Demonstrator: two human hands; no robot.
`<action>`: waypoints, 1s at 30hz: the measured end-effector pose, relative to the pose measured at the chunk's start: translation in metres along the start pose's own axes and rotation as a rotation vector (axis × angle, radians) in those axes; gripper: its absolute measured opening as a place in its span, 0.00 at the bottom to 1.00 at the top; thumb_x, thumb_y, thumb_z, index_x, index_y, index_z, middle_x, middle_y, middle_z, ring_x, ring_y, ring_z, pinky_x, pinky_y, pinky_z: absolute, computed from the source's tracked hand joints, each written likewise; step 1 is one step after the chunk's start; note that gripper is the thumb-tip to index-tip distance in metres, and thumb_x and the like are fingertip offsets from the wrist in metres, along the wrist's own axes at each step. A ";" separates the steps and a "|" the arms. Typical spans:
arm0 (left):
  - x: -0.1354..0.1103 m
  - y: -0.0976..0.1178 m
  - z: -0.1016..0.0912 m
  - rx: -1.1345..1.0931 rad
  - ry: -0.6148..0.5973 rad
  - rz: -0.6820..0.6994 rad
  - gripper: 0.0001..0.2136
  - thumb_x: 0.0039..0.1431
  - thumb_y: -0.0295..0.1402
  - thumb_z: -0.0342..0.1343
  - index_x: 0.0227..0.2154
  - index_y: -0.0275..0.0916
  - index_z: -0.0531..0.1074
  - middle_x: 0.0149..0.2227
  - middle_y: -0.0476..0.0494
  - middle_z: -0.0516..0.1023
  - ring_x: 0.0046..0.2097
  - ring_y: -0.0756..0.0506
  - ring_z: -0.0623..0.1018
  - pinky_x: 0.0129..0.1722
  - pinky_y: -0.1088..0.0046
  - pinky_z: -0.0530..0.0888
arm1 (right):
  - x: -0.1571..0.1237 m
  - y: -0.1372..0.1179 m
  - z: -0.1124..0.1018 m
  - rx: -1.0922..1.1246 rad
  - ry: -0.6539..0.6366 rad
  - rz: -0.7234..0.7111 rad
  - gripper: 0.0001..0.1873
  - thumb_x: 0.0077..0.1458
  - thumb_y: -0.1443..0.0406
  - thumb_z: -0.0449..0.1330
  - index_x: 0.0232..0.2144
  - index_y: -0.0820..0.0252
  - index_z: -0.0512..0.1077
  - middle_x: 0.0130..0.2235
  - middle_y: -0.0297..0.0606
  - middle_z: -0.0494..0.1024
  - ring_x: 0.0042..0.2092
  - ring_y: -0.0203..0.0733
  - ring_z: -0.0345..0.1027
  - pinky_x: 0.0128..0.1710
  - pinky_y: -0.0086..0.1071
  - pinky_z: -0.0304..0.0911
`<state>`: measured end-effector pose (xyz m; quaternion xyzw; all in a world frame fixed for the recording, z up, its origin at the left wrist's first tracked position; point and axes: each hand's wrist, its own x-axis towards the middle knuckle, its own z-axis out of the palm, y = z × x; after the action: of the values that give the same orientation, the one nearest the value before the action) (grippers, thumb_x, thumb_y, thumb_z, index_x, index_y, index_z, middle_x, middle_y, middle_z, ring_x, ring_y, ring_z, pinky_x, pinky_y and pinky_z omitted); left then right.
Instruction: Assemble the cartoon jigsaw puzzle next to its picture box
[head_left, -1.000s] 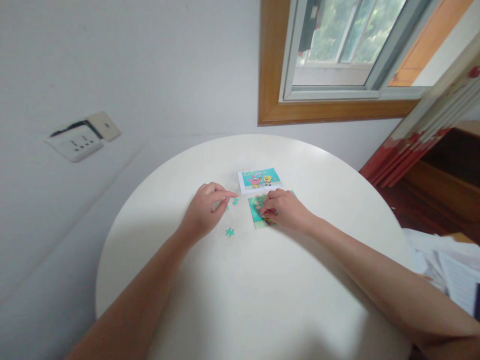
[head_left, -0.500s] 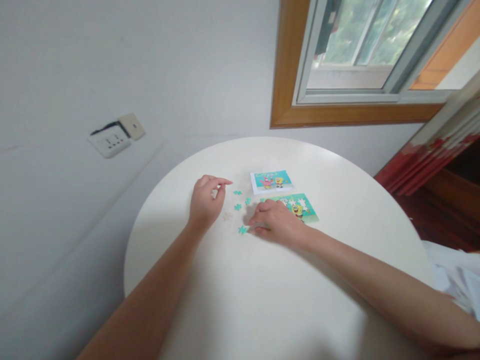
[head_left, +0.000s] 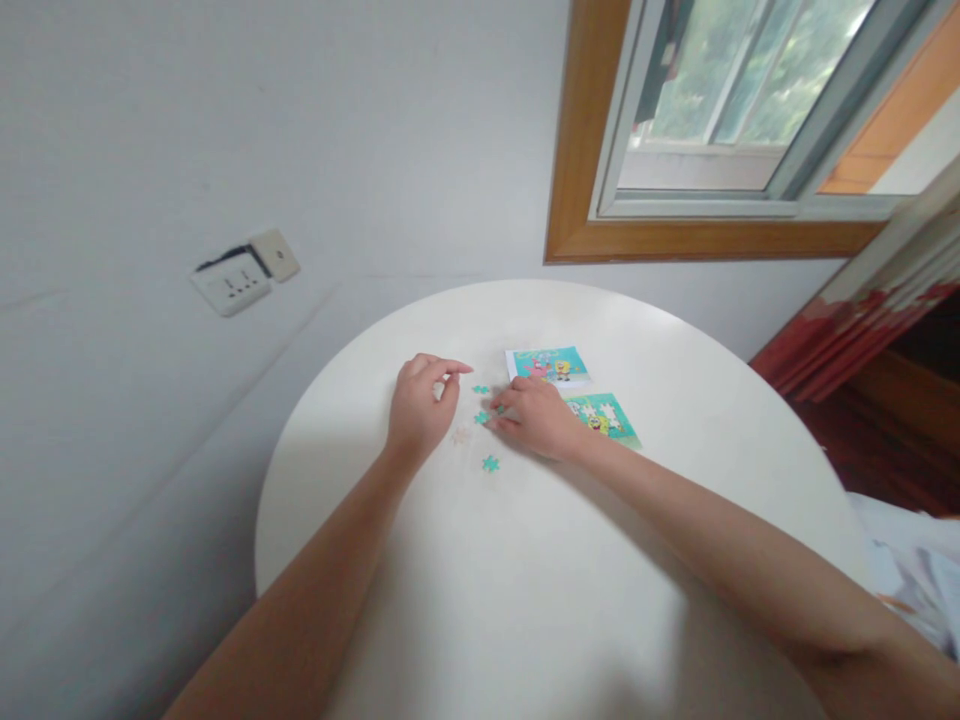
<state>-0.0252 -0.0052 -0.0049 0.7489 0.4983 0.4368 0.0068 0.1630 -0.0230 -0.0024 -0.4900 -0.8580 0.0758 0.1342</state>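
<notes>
My left hand (head_left: 424, 405) rests on the table at the left of the loose puzzle pieces. Its index finger is stretched out, its thumb lies apart below, and nothing shows between them. Over the pieces is my right hand (head_left: 536, 415), fingers bent and apart. A green piece lies partly hidden under its fingertips; I cannot tell if they press on it. Near its thumb is a teal puzzle piece (head_left: 481, 418). Another teal piece (head_left: 480, 389) lies above, a pale piece (head_left: 460, 436) to the left, and a green piece (head_left: 490, 464) nearer me. My right hand partly covers the jigsaw board (head_left: 619, 425), which has white gaps.
A cartoon picture card (head_left: 566, 366) lies behind the board on the round white table (head_left: 570, 570). A wall with a socket (head_left: 232, 284) and a wood-framed window (head_left: 562, 240) stands behind. Papers (head_left: 900, 560) and a red-white curtain (head_left: 825, 320) are at the right.
My right hand has moved from beside the nearest green piece, away from me, to the middle pieces. My left hand has stayed in place. The view has shifted slightly.
</notes>
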 end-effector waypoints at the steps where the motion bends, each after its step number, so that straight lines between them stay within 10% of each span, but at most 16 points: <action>1: 0.000 0.000 0.000 -0.004 -0.003 -0.004 0.11 0.58 0.26 0.49 0.36 0.40 0.77 0.34 0.45 0.72 0.37 0.46 0.71 0.42 0.68 0.70 | 0.005 0.000 0.002 -0.010 -0.006 -0.006 0.17 0.58 0.58 0.57 0.47 0.55 0.74 0.45 0.44 0.73 0.48 0.48 0.64 0.47 0.37 0.56; 20: -0.001 0.001 0.001 -0.037 -0.021 -0.002 0.10 0.58 0.25 0.50 0.35 0.40 0.77 0.33 0.45 0.72 0.37 0.47 0.71 0.41 0.69 0.70 | 0.026 0.019 0.004 0.050 -0.033 0.138 0.13 0.51 0.61 0.63 0.36 0.63 0.78 0.42 0.51 0.76 0.49 0.52 0.66 0.50 0.41 0.56; 30: -0.003 0.003 0.007 -0.039 -0.144 0.064 0.10 0.60 0.27 0.49 0.37 0.38 0.76 0.34 0.44 0.71 0.39 0.46 0.71 0.44 0.66 0.69 | 0.034 0.036 -0.004 0.469 -0.049 0.114 0.15 0.46 0.68 0.63 0.39 0.63 0.76 0.29 0.32 0.78 0.29 0.32 0.68 0.30 0.24 0.60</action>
<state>-0.0187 -0.0063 -0.0102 0.7936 0.4639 0.3913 0.0435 0.1776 0.0244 -0.0026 -0.4910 -0.7908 0.2925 0.2191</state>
